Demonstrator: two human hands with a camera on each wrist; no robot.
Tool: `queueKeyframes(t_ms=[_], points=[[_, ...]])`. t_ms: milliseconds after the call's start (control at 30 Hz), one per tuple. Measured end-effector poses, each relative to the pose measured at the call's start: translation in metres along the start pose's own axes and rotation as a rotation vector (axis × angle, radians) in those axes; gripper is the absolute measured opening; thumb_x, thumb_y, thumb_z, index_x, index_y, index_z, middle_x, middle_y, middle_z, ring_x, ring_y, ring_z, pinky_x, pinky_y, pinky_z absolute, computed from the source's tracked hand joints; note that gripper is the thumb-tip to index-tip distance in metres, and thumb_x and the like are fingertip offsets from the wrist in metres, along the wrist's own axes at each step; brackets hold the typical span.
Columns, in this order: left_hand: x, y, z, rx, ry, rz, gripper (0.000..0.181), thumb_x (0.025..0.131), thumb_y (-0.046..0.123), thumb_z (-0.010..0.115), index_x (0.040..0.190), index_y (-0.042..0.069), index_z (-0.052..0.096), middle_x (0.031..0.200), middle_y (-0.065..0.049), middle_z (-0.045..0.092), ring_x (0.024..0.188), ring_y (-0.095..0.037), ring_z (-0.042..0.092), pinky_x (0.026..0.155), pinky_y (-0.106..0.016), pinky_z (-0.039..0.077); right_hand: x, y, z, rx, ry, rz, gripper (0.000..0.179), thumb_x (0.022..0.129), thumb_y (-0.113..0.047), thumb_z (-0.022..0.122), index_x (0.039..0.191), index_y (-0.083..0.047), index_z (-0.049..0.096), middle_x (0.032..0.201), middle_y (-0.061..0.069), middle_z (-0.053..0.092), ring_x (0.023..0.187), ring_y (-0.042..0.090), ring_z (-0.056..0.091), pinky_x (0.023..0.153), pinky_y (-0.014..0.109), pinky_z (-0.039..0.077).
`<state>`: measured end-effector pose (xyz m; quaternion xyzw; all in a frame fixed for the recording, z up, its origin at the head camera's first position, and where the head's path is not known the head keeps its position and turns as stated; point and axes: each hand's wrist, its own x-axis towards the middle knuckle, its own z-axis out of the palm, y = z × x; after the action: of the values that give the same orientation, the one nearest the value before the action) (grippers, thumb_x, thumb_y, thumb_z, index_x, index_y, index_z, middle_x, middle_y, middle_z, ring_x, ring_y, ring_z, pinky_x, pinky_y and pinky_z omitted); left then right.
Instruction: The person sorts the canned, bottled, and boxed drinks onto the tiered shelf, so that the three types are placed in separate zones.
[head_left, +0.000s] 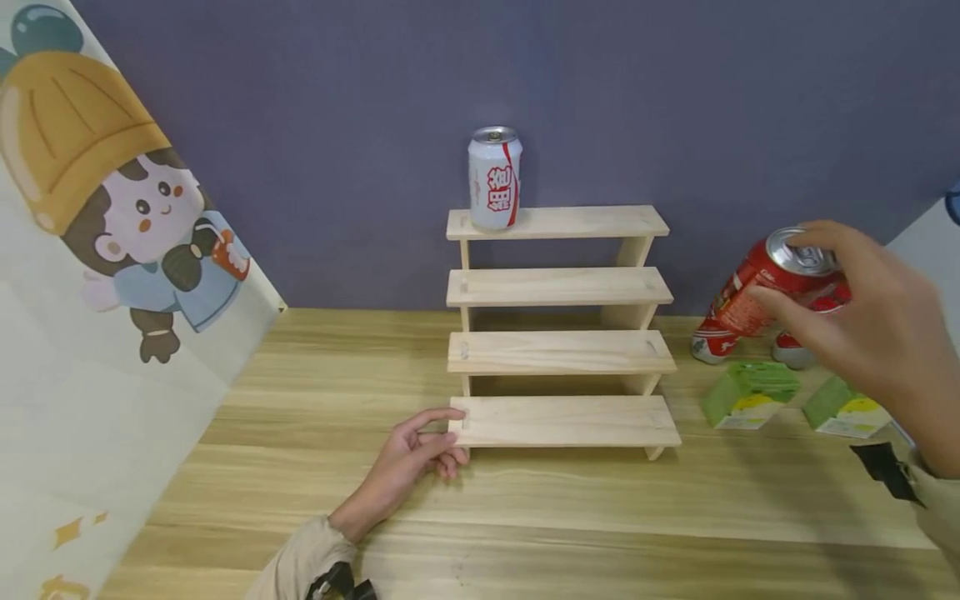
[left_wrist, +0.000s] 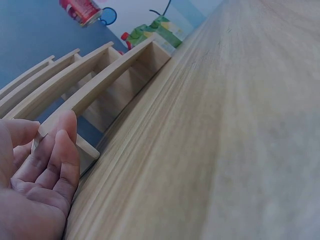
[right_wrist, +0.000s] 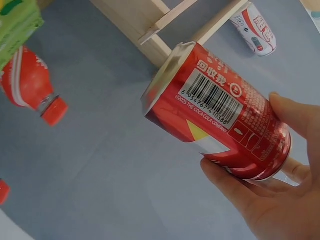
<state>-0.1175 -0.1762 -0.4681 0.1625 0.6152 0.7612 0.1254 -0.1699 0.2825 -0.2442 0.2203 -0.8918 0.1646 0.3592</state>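
My right hand [head_left: 888, 308] holds a red Coca-Cola can [head_left: 765, 287] by its top end, tilted in the air to the right of the four-step wooden rack [head_left: 562, 422]. Fingers and thumb lie on opposite sides of the can's rim, and the right wrist view shows the barcode side of the can [right_wrist: 212, 100]. With the left hand [head_left: 405, 462] I pinch the left end of the rack's lowest step; the left wrist view shows the fingers [left_wrist: 64, 150] curled around that corner. A white can with red lettering [head_left: 495, 185] stands upright on the left of the top step.
Behind the held can stand red bottles [head_left: 712, 343], partly hidden. Two green cartons [head_left: 752, 398] sit on the wood-grain table [head_left: 337, 367] in front of them. A blue-grey wall [head_left: 345, 167] rises behind the rack, and a white panel with a cartoon figure [head_left: 161, 208] borders the left.
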Motion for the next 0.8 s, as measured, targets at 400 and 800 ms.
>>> queueKeyframes(t_ms=[400, 800], points=[[0.0, 0.0, 0.0, 0.002, 0.025, -0.015, 0.041, 0.102, 0.012, 0.058, 0.14, 0.0, 0.049, 0.089, -0.013, 0.075, 0.069, -0.015, 0.069, 0.066, -0.027, 0.06, 0.032, -0.016, 0.015, 0.081, 0.014, -0.125, 0.072, 0.068, -0.005, 0.09, 0.13, 0.005, 0.056, 0.12, 0.021, 0.064, 0.085, -0.009, 0.045, 0.071, 0.0, 0.033], [0.001, 0.0, 0.001, -0.002, 0.014, -0.007, 0.041, 0.102, 0.009, 0.057, 0.14, -0.002, 0.048, 0.089, -0.011, 0.075, 0.069, -0.016, 0.068, 0.066, -0.027, 0.06, 0.061, -0.033, 0.031, 0.154, 0.017, -0.123, 0.067, 0.071, -0.005, 0.089, 0.129, 0.003, 0.056, 0.123, 0.02, 0.063, 0.089, 0.031, 0.06, 0.075, 0.001, 0.031]])
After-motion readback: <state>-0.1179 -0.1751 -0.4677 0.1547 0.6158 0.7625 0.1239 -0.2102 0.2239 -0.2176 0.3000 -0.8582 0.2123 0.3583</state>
